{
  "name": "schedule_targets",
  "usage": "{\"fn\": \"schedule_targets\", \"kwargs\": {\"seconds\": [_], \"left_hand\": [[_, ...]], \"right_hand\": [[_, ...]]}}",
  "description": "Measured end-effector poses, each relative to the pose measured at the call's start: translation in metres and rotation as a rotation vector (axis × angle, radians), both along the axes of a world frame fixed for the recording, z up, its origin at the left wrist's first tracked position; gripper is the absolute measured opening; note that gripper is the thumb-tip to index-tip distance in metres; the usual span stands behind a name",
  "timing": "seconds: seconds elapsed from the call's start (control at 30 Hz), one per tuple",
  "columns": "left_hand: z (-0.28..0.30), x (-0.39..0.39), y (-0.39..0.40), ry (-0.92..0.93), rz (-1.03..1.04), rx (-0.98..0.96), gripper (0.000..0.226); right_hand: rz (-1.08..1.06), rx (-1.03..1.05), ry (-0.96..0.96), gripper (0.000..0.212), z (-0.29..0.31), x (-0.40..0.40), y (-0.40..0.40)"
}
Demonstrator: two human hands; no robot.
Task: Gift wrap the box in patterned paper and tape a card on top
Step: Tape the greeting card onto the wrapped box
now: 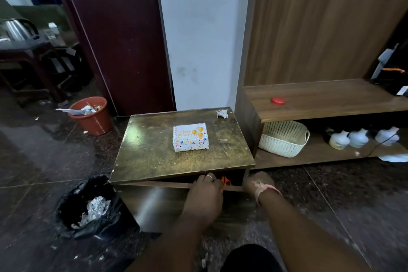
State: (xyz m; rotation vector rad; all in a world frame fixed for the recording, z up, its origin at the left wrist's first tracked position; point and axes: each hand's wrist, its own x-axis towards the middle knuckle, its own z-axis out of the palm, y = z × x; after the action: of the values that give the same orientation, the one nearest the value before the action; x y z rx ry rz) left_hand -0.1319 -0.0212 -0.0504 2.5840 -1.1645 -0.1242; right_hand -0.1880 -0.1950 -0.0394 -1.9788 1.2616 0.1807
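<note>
the wrapped box (pixel 190 137), card (pixel 190 132) on top, is set mid-worktop (pixel 145 150), long axis left to right, beyond both hands. the left hand (pixel 206 187) is curled at the drawer edge by orange scissors (pixel 225 181); right hand (pixel 260 180) fingers are hidden.

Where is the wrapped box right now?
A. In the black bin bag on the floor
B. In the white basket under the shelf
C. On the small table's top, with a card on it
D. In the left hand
C: the box sits on the table with a "Happy Birthday" card on top; both hands are down at the open compartment under the tabletop.
</note>
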Motion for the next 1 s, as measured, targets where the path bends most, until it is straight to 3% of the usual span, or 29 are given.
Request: {"fn": "schedule_targets", "kwargs": {"seconds": [0.17,0.33,0.6,0.87,1.0], "left_hand": [[0.011,-0.009,0.009,0.031,0.023,0.083,0.035],[0.027,-0.009,0.008,0.036,0.042,0.087,0.036],[0.063,0.017,-0.009,0.03,0.082,-0.072,0.039],[0.048,0.062,-0.04,0.141,0.12,-0.189,0.035],[0.028,0.077,-0.057,0.176,0.162,-0.225,0.019]], "right_hand": [[-0.16,-0.015,-0.135,0.043,0.007,0.004,0.029],[-0.089,-0.051,-0.21,0.033,0.024,0.0,0.038],[0.012,-0.173,-0.328,0.022,0.054,0.02,0.024],[0.184,-0.301,-0.313,0.019,0.044,0.085,-0.003],[0.181,-0.358,-0.327,0.02,0.024,0.118,-0.015]]}}
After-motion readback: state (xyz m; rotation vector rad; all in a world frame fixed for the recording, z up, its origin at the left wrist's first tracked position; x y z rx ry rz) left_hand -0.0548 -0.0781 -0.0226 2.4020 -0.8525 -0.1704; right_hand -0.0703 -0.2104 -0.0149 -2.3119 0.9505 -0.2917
